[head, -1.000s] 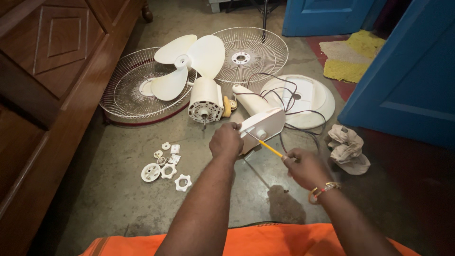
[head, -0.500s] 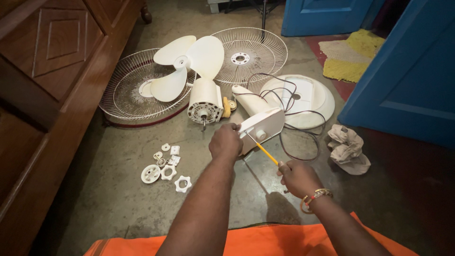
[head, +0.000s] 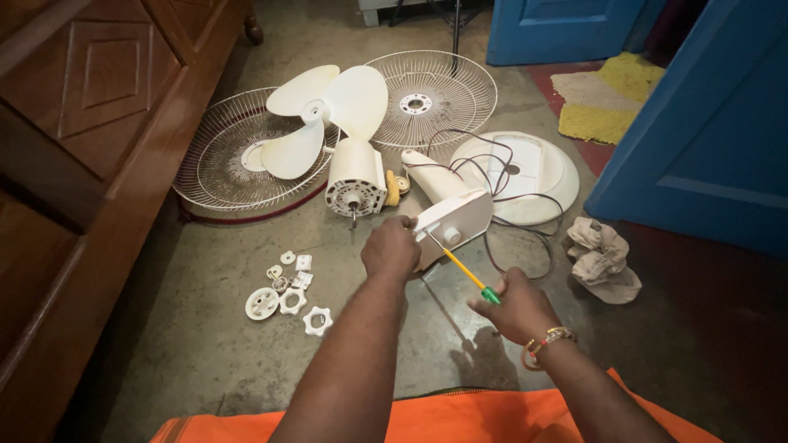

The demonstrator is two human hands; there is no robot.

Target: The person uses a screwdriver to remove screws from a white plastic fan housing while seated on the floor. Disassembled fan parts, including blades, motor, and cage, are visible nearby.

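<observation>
A dismantled white fan lies on the concrete floor. My left hand [head: 391, 246] grips the edge of the white control housing [head: 454, 223] at the end of the fan's neck. In my right hand [head: 515, 303] is a yellow screwdriver [head: 460, 269] with a green collar, its tip set against the housing's face. The motor [head: 355, 176] with its shaft toward me lies just beyond my left hand. A three-blade white propeller [head: 324, 115] rests on one wire guard [head: 217, 168].
A second wire guard [head: 431, 98] and the round white base [head: 525, 176] with a dark cable lie further off. Small white knobs and nuts [head: 283, 291] sit at left. A crumpled cloth [head: 603, 261] lies right. Wooden furniture [head: 82, 164] stands left, blue doors [head: 706, 139] right.
My right hand has drawn back toward me and lower, with the screwdriver still pointed at the housing. My left hand has stayed on the housing.
</observation>
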